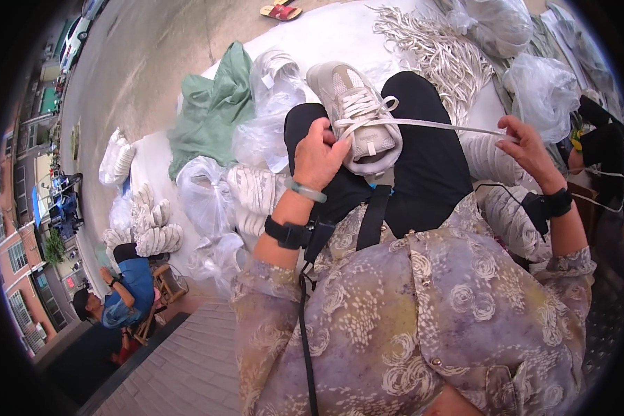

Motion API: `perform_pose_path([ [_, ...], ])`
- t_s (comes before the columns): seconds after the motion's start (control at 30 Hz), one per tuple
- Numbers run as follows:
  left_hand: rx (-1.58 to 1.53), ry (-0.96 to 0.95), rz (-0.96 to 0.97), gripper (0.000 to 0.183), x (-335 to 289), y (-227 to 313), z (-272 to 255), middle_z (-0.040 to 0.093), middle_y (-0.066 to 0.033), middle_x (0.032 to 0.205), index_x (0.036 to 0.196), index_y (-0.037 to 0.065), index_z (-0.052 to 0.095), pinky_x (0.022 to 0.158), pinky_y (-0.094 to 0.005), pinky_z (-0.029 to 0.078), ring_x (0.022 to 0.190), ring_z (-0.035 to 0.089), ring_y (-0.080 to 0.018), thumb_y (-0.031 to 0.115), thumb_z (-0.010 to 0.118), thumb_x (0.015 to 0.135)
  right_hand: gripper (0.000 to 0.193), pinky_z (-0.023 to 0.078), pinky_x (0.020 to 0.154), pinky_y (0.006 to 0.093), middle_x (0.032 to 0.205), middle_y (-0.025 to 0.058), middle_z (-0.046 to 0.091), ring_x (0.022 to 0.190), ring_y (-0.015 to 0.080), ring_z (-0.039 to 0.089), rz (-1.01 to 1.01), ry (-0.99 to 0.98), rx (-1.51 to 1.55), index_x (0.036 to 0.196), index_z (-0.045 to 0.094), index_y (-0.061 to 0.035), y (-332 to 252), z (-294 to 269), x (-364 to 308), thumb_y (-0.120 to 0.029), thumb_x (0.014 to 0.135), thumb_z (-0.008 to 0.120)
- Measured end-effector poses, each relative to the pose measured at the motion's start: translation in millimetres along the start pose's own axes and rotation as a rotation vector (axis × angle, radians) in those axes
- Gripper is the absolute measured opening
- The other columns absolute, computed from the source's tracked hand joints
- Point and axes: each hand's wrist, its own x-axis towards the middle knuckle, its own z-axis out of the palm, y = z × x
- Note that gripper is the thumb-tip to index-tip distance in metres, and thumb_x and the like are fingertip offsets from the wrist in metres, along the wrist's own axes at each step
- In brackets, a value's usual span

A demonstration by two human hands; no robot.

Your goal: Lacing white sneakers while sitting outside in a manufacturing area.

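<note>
A beige and white sneaker (377, 136) rests between my black-trousered legs, its toe pointing away from me. Pale laces criss-cross its front, with a loop standing up on the right. My left hand (319, 158) is closed at the left side of the shoe opening, its thumb and fingers against the shoe; whether it also pinches a lace is hidden. From the sneaker a flat white shoelace (451, 126) runs taut to the right. My right hand (527, 148) pinches the lace's far end between thumb and fingers, above my right knee.
Loose white laces (430, 52) lie heaped at the far right, near clear plastic bags (544, 93). Stacked shoes (256, 188) and a green cloth (215, 104) are on the left. Another person (132, 295) sits at lower left beside more shoes. Red slippers (281, 12) lie far ahead.
</note>
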Motion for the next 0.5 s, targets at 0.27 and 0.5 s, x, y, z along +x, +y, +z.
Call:
perform_pose_path([
  [0.27, 0.056, -0.232, 0.091, 0.015, -38.1, 15.2, -39.6, 0.054, 0.0013, 0.056, 0.079, 0.001, 0.063, 0.047, -0.0204, 0.038, 0.051, 0.048, -0.0042, 0.013, 0.055, 0.084, 0.018, 0.042, 0.056, 0.0361, 0.071, 0.0131, 0.053, 0.063, 0.0323, 0.054, -0.476, 0.211, -0.444, 0.094, 0.052, -0.0025, 3.4, -35.4, -18.2, -0.004, 0.078, 0.059],
  [0.5, -0.043, -0.257, -0.039, 0.010, -70.7, 9.7, -60.3, 0.053, -0.0043, 0.057, 0.081, -0.001, 0.061, 0.050, -0.0235, 0.039, 0.052, 0.047, -0.0072, 0.008, 0.058, 0.081, 0.018, 0.043, 0.058, 0.0384, 0.077, 0.0140, 0.056, 0.068, 0.0336, 0.056, -0.416, 0.089, -0.567, 0.095, 0.053, -0.0029, 30.1, -58.9, -32.5, -0.001, 0.077, 0.055],
])
